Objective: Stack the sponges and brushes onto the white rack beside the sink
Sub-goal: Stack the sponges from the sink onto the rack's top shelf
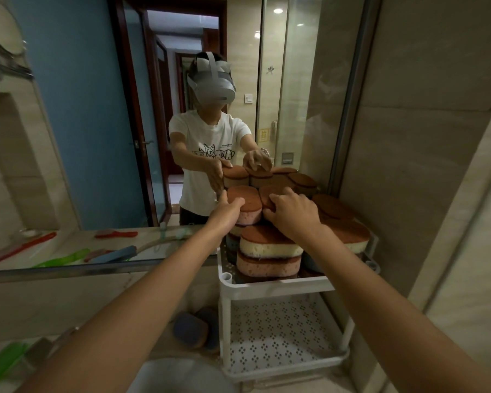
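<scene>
Your left hand (230,207) lies on the brown scouring top of the pink sponge (245,207) at the far left of the pile, fingers curled loosely over its near-left edge with the thumb up beside it; whether you are gripping it or only pressing it down is not clear. Your right hand (291,212) rests palm-down with fingers bent over the neighbouring brown-topped sponge (268,195) just to the right, hiding most of it. Both sponges sit at the top of the stack on the upper tray of the white rack (278,285), against the mirror (97,137). The pink sponge's long axis runs roughly left to right. Nearer you, a yellow sponge (270,246) lies on another pink one (267,265), both with their long axes left to right and brown sides up. The rack's perforated lower shelf (281,333) holds nothing visible. Two dark blue sponges (192,330) lie on the floor left of the rack. On the counter to the left, a green brush (5,361) points diagonally, near-left to far-right.
</scene>
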### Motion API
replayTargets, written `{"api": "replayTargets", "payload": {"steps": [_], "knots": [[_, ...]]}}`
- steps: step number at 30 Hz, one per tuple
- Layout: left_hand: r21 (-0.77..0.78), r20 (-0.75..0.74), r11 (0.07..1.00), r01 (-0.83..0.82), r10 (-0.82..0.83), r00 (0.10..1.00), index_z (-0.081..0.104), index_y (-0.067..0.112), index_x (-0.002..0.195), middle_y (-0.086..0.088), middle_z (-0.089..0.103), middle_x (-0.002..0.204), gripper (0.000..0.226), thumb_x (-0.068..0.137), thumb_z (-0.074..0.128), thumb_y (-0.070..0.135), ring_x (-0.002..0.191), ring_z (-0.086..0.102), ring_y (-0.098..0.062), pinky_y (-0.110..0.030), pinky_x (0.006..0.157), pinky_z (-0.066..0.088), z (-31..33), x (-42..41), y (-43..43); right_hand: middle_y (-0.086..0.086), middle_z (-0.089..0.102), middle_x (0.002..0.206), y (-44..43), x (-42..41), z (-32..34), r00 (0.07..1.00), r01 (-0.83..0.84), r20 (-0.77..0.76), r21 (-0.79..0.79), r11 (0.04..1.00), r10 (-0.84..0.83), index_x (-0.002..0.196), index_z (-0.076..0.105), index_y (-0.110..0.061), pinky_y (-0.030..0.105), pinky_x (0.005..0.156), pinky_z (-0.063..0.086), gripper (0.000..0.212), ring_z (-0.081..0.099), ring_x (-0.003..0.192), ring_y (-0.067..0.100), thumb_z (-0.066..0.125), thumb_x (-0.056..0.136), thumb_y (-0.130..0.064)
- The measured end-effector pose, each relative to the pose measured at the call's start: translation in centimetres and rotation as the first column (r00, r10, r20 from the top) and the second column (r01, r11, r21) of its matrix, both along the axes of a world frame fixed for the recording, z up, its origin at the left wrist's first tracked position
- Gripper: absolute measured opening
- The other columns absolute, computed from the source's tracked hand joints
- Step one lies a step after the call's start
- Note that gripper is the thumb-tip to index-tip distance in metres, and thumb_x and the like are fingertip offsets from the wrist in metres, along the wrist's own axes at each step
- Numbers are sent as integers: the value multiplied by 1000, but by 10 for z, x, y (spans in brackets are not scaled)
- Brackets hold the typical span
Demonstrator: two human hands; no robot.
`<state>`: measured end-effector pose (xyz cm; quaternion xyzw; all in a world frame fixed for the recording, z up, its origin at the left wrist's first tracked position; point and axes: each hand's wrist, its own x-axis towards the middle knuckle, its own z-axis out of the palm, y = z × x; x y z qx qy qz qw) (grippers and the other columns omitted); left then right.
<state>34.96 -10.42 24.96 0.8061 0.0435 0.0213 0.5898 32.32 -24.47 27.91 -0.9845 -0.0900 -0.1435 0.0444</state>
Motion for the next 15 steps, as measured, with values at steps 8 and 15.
{"api": "replayTargets", "payload": {"steps": [8, 15], "knots": [[-12, -55, 1000, -13, 12, 998, 14, 28, 149, -8, 29, 153, 61, 92, 35, 38, 137, 34, -29, -48, 113, 30, 6, 0, -4, 11, 41, 144, -2, -7, -2, 998, 49, -29, -122, 991, -53, 141, 35, -21, 48, 106, 30, 52, 28, 136, 34, 31, 97, -48], [-2, -105, 1000, -6, 6, 994, 14, 21, 150, -9, 27, 154, 60, 96, 33, 38, 137, 32, -29, -43, 111, 31, 19, -14, -4, 14, 32, 150, 1, -14, 2, 990, 59, -114, -150, 987, -77, 145, 25, -20, 52, 113, 19, 52, 24, 139, 35, 18, 100, -44]]}}
